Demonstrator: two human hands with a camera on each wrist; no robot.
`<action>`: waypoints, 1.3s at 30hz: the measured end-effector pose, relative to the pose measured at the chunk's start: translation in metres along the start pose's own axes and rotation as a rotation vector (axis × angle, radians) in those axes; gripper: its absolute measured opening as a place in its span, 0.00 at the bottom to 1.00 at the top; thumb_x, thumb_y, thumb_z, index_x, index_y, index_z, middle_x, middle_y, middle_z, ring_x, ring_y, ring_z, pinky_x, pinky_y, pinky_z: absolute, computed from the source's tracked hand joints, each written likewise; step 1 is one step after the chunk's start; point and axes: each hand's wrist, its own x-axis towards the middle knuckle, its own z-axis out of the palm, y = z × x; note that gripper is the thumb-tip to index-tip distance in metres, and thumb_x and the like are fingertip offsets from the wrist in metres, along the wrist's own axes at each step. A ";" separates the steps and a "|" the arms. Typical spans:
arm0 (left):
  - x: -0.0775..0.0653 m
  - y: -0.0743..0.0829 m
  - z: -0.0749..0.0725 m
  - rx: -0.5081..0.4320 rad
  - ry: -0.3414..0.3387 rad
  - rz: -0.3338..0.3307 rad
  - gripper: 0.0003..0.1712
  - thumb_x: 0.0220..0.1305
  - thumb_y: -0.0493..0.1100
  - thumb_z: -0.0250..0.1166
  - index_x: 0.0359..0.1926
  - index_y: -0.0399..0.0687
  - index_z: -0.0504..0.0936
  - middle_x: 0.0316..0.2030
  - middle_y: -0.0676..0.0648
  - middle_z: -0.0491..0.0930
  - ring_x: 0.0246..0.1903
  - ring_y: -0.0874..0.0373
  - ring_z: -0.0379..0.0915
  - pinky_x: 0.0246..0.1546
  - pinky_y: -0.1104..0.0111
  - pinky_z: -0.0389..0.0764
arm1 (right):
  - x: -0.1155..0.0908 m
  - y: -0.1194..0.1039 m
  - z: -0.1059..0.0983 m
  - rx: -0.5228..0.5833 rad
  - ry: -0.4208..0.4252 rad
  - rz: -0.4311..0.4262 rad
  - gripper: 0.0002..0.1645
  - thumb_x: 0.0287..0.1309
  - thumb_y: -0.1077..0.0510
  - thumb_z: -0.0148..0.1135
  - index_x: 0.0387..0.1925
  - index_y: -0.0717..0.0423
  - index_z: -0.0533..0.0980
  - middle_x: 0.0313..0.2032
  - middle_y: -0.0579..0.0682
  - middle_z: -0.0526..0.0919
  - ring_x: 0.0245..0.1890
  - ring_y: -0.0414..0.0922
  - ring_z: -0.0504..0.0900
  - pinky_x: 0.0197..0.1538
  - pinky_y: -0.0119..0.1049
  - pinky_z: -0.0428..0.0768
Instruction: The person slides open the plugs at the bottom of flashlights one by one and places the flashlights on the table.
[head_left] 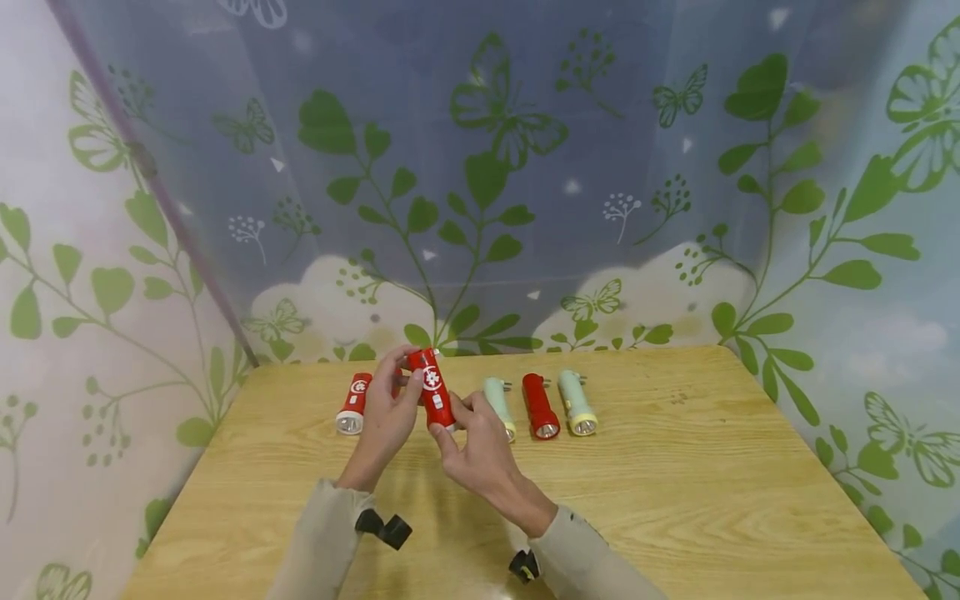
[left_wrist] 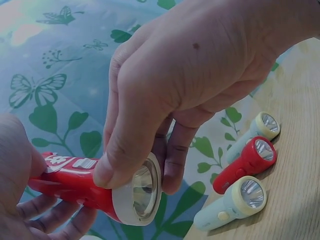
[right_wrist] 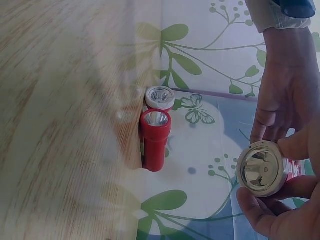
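Note:
Both hands hold a red flashlight (head_left: 431, 392) tilted above the table, its white-rimmed lens (left_wrist: 142, 192) toward the person. My left hand (head_left: 390, 417) grips the tail end of the body. With thumb and fingers, my right hand (head_left: 483, 450) pinches the lens end; in the right wrist view that lens (right_wrist: 261, 169) faces the camera. A white emblem and a light switch (head_left: 438, 401) show on the body. Standing nearest the left hand is another red flashlight with a white head (head_left: 350, 422); a plain red flashlight (right_wrist: 155, 145) is mostly hidden behind that hand in the head view.
On the wooden table (head_left: 675, 500), right of the hands, a mint flashlight (head_left: 497, 396), a red flashlight (head_left: 537, 400) and another mint flashlight (head_left: 574, 396) stand in a row, lenses toward the person. A leaf-patterned curtain (head_left: 420, 167) borders the table's back and sides.

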 end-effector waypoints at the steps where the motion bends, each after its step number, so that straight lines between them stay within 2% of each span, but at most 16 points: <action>1: 0.000 0.000 0.000 -0.001 0.000 0.003 0.22 0.76 0.38 0.55 0.67 0.55 0.70 0.60 0.43 0.73 0.46 0.47 0.75 0.41 0.68 0.85 | 0.000 0.000 0.000 -0.002 0.001 -0.002 0.28 0.63 0.57 0.66 0.62 0.65 0.77 0.40 0.53 0.76 0.38 0.44 0.81 0.34 0.25 0.75; 7: 0.001 0.002 -0.001 -0.014 0.004 0.018 0.22 0.75 0.36 0.56 0.66 0.54 0.71 0.60 0.42 0.74 0.45 0.47 0.76 0.39 0.67 0.85 | 0.001 0.000 0.000 -0.021 0.002 -0.008 0.29 0.64 0.57 0.66 0.63 0.65 0.76 0.40 0.54 0.76 0.38 0.43 0.80 0.34 0.25 0.74; 13: 0.000 0.002 -0.001 -0.010 0.007 0.004 0.22 0.75 0.36 0.56 0.67 0.54 0.71 0.60 0.43 0.74 0.45 0.48 0.75 0.40 0.66 0.85 | 0.000 -0.001 0.000 -0.025 0.000 0.007 0.27 0.63 0.57 0.66 0.62 0.63 0.78 0.39 0.52 0.76 0.38 0.42 0.78 0.34 0.25 0.73; 20: -0.001 0.003 -0.001 0.017 -0.003 0.012 0.23 0.75 0.35 0.55 0.67 0.54 0.72 0.60 0.43 0.73 0.45 0.48 0.74 0.40 0.66 0.85 | 0.000 -0.002 0.001 -0.011 0.002 0.007 0.29 0.63 0.57 0.66 0.63 0.65 0.76 0.39 0.52 0.76 0.38 0.42 0.78 0.33 0.25 0.73; 30: -0.003 0.003 -0.004 0.044 -0.020 -0.002 0.23 0.76 0.36 0.53 0.68 0.52 0.70 0.63 0.42 0.69 0.45 0.49 0.73 0.44 0.52 0.85 | -0.001 -0.003 0.003 -0.014 -0.022 0.015 0.29 0.63 0.57 0.66 0.64 0.63 0.76 0.39 0.51 0.76 0.38 0.42 0.78 0.35 0.26 0.74; 39: -0.003 -0.001 -0.007 0.052 -0.027 -0.020 0.24 0.77 0.36 0.52 0.70 0.52 0.68 0.61 0.41 0.70 0.45 0.49 0.73 0.41 0.66 0.84 | 0.000 -0.004 0.004 -0.013 -0.045 0.017 0.30 0.64 0.56 0.66 0.64 0.65 0.75 0.40 0.52 0.77 0.40 0.43 0.79 0.35 0.25 0.75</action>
